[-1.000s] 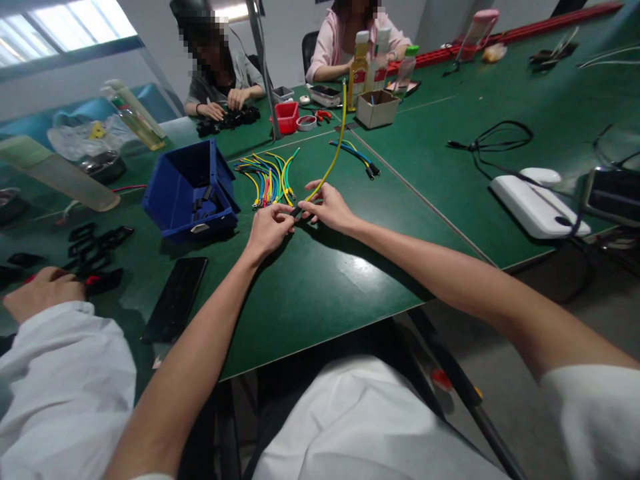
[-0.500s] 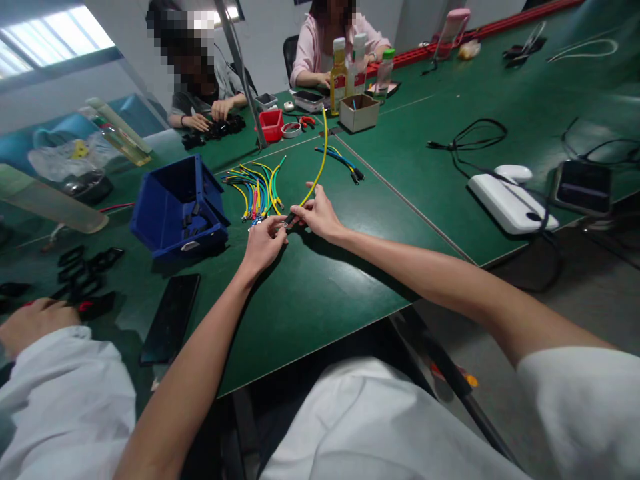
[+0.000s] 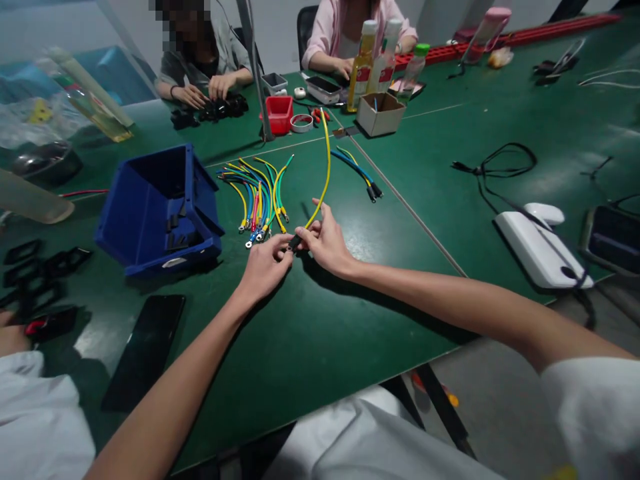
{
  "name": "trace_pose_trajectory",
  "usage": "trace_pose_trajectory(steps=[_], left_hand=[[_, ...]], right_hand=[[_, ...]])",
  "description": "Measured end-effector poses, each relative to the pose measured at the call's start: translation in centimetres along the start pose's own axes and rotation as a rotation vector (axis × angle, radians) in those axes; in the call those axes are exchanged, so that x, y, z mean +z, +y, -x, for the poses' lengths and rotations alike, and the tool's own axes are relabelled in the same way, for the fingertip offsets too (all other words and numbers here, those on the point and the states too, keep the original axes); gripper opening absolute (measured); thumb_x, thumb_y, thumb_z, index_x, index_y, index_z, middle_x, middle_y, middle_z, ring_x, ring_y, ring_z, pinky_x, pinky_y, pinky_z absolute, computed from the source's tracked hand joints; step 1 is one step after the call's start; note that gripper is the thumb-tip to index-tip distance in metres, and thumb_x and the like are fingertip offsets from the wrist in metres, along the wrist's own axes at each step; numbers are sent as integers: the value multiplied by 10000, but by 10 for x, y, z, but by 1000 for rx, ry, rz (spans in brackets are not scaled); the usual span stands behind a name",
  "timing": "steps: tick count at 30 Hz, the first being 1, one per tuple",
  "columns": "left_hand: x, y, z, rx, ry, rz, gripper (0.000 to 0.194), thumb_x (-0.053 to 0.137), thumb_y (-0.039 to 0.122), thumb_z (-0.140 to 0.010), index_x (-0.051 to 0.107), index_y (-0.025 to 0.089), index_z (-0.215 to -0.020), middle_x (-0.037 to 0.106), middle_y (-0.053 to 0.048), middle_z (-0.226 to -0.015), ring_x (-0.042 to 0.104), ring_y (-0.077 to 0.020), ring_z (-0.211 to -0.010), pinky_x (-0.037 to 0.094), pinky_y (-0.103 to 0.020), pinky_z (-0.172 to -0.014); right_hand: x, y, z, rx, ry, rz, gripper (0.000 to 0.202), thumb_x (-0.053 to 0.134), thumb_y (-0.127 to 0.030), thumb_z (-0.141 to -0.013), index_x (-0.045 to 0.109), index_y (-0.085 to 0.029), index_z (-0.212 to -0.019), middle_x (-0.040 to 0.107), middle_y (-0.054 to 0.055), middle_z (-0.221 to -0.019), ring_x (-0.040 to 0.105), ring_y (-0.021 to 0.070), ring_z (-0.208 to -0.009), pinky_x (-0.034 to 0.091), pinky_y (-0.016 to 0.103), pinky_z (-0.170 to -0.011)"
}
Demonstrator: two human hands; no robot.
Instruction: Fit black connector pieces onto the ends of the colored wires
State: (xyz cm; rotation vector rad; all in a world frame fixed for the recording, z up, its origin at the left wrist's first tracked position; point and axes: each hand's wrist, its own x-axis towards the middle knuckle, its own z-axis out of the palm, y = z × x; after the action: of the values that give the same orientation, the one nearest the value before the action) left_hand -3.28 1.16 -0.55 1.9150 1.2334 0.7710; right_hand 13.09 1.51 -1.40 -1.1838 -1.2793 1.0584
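Note:
A yellow cable point(image 3: 327, 163) rises in a curve from between my two hands, with a black sleeve point(image 3: 295, 241) at its lower end. My right hand point(image 3: 330, 243) pinches the cable at the sleeve, its index finger raised. The fingers of my left hand point(image 3: 265, 265) close on the lug end of the cable. Behind my left hand lies a bundle of yellow, blue, green and red cables point(image 3: 260, 193) with ring lugs. Farther right, a few cables with black sleeves point(image 3: 356, 172) lie on the green table point(image 3: 320, 360).
At left stands a blue bin point(image 3: 145, 220) with black pieces inside, near a black phone point(image 3: 145, 350). A white device point(image 3: 543, 253) and black cord point(image 3: 510, 170) lie at right. Behind are a red box point(image 3: 279, 115), a cardboard box point(image 3: 381, 115), bottles point(image 3: 364, 67) and other people.
The view has shifted, so the table appears nearer and lower. Both hands keep their hold on the yellow cable, and their pose is nearly the same.

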Motion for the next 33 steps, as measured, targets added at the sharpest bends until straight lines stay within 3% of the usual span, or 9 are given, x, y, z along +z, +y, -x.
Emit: trace_pose_trajectory(steps=[3, 9, 17, 24, 29, 33], left_hand=[[-3, 5, 0, -8, -27, -35, 339, 569, 232, -832, 652, 169, -1155, 732, -50, -962, 624, -107, -623, 464, -204, -549], [-10, 6, 1, -43, -48, -11, 259, 607, 276, -830, 689, 163, -1048, 648, 20, -653, 527, -83, -506, 406, -191, -502], [-15, 4, 5, 21, -9, -51, 84, 658, 229, -791, 685, 156, -762, 612, 12, -640, 504, -86, -556, 387, -205, -547], [-14, -1, 9, 134, -28, -131, 223, 654, 272, -803, 614, 160, -614, 586, 22, -578, 477, -85, -532, 344, -227, -555], [-12, -3, 13, 177, -32, -251, 407, 540, 356, -874, 541, 172, -510, 522, 15, -507, 434, -97, -495, 294, -262, -541], [-15, -2, 19, 183, 103, -337, 449, 442, 394, -920, 510, 186, -528, 530, -9, -543, 446, -118, -538, 307, -274, -576]], right_hand=[[0, -1, 1, 29, -11, -4, 782, 599, -342, -834, 194, -209, -1490, 565, -66, -665, 626, 132, -561, 518, 284, -555], [-1, -5, 3, 44, -30, 62, 801, 596, -319, -843, 191, -210, -1526, 575, -68, -646, 568, 109, -501, 462, 260, -510], [-2, -12, 4, 33, -30, 88, 837, 648, -342, -825, 246, -160, -1536, 595, -57, -614, 483, 83, -440, 402, 231, -453], [3, -10, 5, -16, -23, 127, 717, 617, -345, -833, 377, -145, -1479, 645, -16, -676, 489, 84, -447, 417, 232, -457], [2, -8, 6, -89, -7, 150, 597, 611, -340, -821, 462, -165, -1373, 631, -19, -659, 530, 114, -475, 425, 244, -467], [2, -5, 7, -103, 10, 209, 481, 602, -348, -811, 506, -171, -1249, 620, -25, -641, 564, 134, -512, 439, 259, -509]])
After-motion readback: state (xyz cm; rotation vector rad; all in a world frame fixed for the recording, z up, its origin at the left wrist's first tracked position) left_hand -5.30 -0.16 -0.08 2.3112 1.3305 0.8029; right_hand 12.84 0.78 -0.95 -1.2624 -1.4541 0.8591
